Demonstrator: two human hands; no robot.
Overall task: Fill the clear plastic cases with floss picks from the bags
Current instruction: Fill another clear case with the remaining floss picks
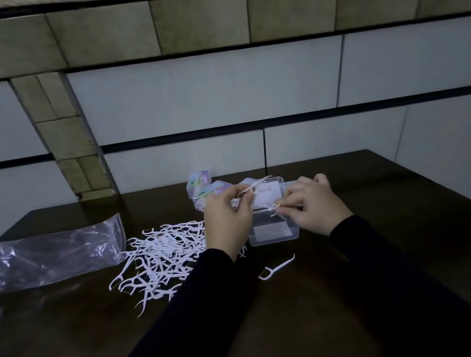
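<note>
Floss picks [161, 256] lie heaped left of centre on our desk [389, 222], beside an empty bag [53, 255] at its left edge. Our left hand [226, 221] pinches one pick; our right hand [316, 205] pinches another over the open clear case [273, 232] mid-desk.

My left hand [226, 219]: fingertips pinch a white floss pick [251, 189]. My right hand [313, 205]: fingertips pinch another pick [274, 207]. Open clear case [273, 232]: directly beneath both sets of fingers. Labelled cases [205, 188]: just beyond my left fingers. Loose pick pile [161, 256]: left of my left hand. Single pick [276, 267]: near my wrists. Clear bag [56, 253]: far left on the dark table [403, 220].
</note>
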